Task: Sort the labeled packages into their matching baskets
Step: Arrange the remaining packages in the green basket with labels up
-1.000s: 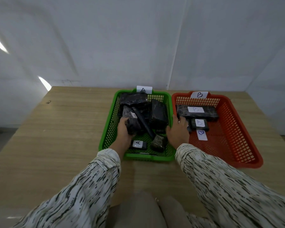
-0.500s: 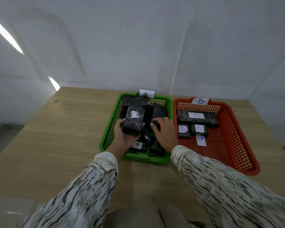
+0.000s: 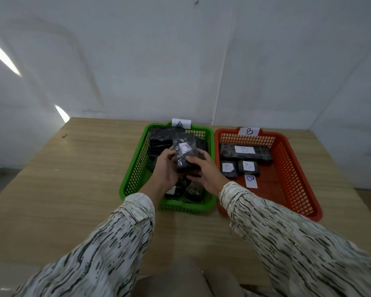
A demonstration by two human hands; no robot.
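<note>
A black wrapped package [image 3: 185, 152] with a white label is held up over the green basket [image 3: 135, 168]; its letter is blurred. My left hand [image 3: 166, 170] grips its left side and my right hand [image 3: 204, 171] grips its right side and lower end. The green basket carries an A tag [image 3: 181, 123] on its far rim and holds several more black packages [image 3: 159, 140]. The orange basket [image 3: 291, 168] to the right has a B tag [image 3: 249, 131] and holds a long B package [image 3: 245, 153], two small B packages [image 3: 228, 168] and a loose B label [image 3: 251, 181].
Both baskets stand side by side on a wooden table [image 3: 73, 179], near its far edge by a white wall [image 3: 180, 61]. Bare tabletop lies left of the green basket and in front of both. My patterned sleeves cross the near part of the table.
The package has risen from the green basket and shifted right. My right hand left the basket's contents and joined the left hand on the package.
</note>
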